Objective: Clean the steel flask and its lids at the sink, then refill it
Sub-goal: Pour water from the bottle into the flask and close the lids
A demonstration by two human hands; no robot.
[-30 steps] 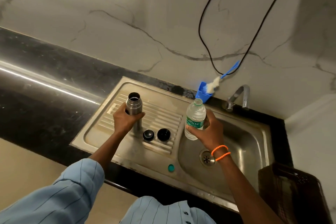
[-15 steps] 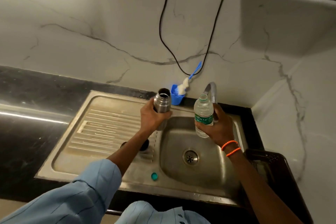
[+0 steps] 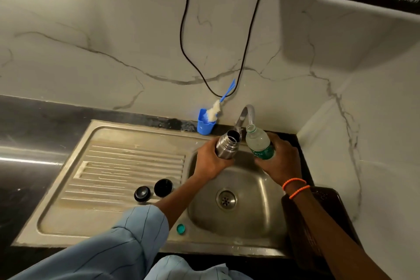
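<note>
The left hand (image 3: 210, 161), gripping the steel flask (image 3: 228, 146), has moved it from the drainboard to over the basin; the right hand (image 3: 280, 161) grips the tilted water bottle (image 3: 259, 143) beside it. Refilling is imminent.

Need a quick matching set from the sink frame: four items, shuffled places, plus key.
Things:
1. steel flask
2. plastic bottle
3. green cap
4. two black lids

Places:
A. sink rim, front of basin
B. in left hand, over basin
C. on drainboard
D. in right hand, near tap

Pairs: 1-B, 2-D, 3-A, 4-C
</note>
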